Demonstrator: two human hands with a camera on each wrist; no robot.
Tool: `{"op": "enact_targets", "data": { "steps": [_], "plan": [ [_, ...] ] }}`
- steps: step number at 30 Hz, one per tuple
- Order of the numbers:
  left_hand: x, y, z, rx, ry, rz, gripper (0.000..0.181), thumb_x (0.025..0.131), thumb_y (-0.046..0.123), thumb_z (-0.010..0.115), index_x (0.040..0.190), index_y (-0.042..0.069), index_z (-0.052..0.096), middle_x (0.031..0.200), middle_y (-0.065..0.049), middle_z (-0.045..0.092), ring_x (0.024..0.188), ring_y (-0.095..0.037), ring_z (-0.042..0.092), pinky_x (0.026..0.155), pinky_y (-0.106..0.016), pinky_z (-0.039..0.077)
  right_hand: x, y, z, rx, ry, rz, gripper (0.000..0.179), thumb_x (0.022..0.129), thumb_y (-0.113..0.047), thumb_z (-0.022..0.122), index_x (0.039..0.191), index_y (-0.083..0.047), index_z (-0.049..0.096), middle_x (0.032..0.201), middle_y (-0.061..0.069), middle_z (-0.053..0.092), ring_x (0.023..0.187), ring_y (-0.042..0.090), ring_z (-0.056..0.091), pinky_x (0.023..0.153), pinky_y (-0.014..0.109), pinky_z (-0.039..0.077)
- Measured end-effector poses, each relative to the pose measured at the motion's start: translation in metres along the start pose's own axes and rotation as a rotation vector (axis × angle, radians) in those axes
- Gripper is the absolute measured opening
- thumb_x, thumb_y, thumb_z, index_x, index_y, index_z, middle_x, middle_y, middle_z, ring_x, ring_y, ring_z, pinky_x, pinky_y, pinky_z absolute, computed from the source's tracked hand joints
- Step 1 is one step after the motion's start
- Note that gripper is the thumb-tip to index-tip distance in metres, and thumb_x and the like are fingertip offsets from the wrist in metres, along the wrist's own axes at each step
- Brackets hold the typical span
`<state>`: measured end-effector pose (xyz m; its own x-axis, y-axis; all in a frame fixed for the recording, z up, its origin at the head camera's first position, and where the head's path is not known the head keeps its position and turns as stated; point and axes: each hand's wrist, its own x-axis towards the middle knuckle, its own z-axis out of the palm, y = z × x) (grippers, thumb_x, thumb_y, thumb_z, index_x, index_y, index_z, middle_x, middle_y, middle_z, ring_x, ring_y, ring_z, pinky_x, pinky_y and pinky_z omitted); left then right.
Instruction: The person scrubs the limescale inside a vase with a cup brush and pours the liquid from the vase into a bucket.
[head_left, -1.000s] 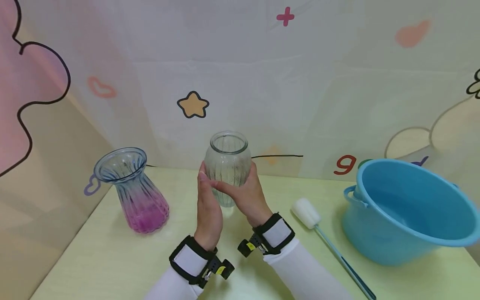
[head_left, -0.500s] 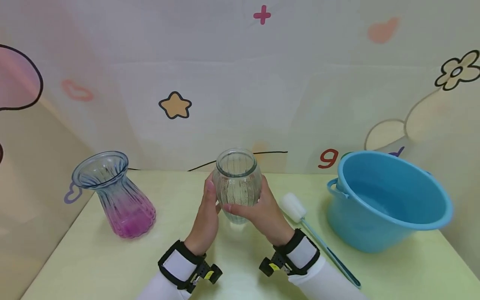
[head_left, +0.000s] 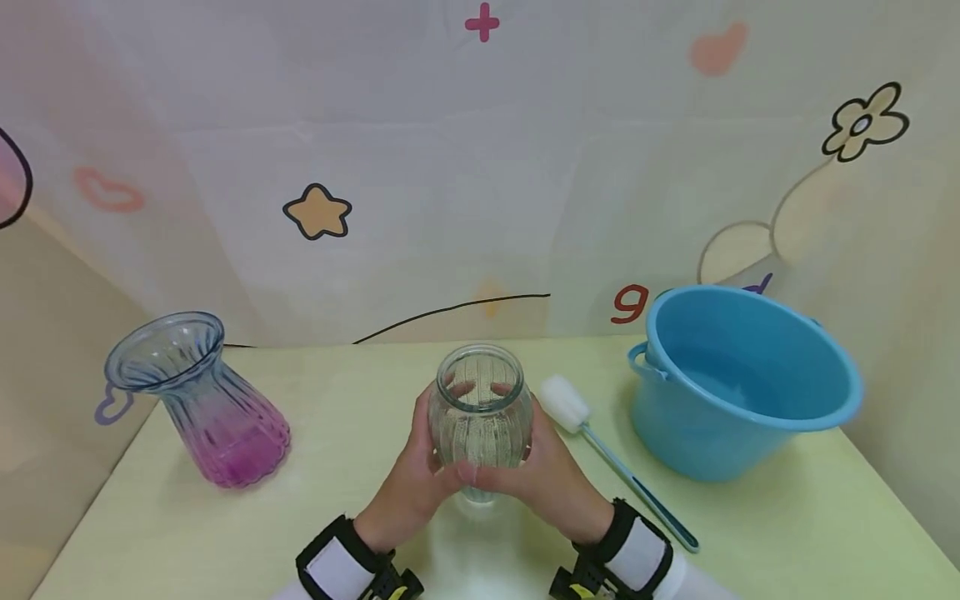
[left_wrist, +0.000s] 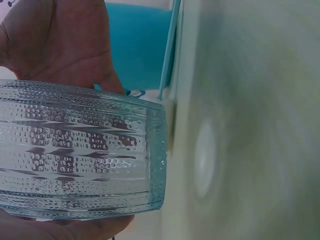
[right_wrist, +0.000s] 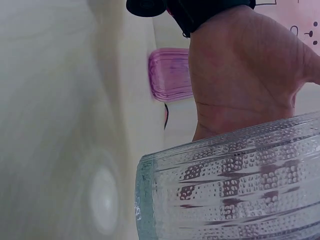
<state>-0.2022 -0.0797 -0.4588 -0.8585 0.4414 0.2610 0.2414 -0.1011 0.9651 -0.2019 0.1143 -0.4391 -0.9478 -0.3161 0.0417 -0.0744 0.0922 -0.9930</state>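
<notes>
A clear ribbed glass jar (head_left: 483,433) is held upright between both hands in the head view, its open rim facing up. My left hand (head_left: 407,477) grips its left side and my right hand (head_left: 557,477) its right, with the thumbs meeting across the front. Fingers show through the glass at the back. In the left wrist view, the jar's thick base (left_wrist: 157,155) hangs clear of the table, and the dimpled wall distorts the fingers behind it. The right wrist view shows the same jar (right_wrist: 240,190) with the left palm (right_wrist: 240,75) against its far side.
A glass vase (head_left: 232,425), blue fading to pink, stands at the left. On the right lies a sponge bottle brush (head_left: 564,403) with a long handle, beside a light blue bucket (head_left: 697,442). A printed cloth (head_left: 420,208) hangs behind the pale table (head_left: 225,542).
Both hands have brought the jar down and closer to the body, and the right thumb has slid to meet the left. The head view has shifted to the right.
</notes>
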Motion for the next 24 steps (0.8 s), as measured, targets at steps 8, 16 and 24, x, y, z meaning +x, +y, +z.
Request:
{"op": "enact_targets", "data": {
  "steps": [8,16,24],
  "plan": [
    [-0.006,0.000,0.018,-0.028,-0.033,-0.001,0.126,0.072,0.018,0.096,0.163,0.031,0.010,0.163,-0.001,0.032,0.143,-0.023,0.043,0.111,-0.034,0.046,-0.020,0.005,-0.010,0.043,-0.039,0.047,0.094,0.077,-0.023,0.090,0.152,-0.030,0.034,0.149,0.000,0.054,0.134,0.025,0.050,0.110,0.046,0.041],
    [-0.010,-0.006,0.031,-0.047,-0.009,0.004,0.128,0.072,0.004,0.092,0.164,0.034,0.007,0.166,0.001,0.028,0.146,-0.032,0.041,0.114,-0.028,0.043,-0.031,0.011,-0.020,0.029,-0.070,0.038,0.094,0.080,-0.026,0.088,0.155,-0.026,0.032,0.150,0.002,0.054,0.138,0.026,0.047,0.113,0.051,0.036],
    [-0.015,-0.020,0.039,-0.070,0.014,0.049,0.120,0.077,0.007,0.088,0.164,0.031,0.008,0.164,-0.004,0.030,0.148,-0.023,0.038,0.118,-0.026,0.036,-0.035,0.014,-0.023,0.020,-0.095,0.022,0.094,0.078,-0.029,0.090,0.153,-0.030,0.033,0.148,-0.001,0.054,0.137,0.026,0.047,0.115,0.055,0.035]
  ]
}}
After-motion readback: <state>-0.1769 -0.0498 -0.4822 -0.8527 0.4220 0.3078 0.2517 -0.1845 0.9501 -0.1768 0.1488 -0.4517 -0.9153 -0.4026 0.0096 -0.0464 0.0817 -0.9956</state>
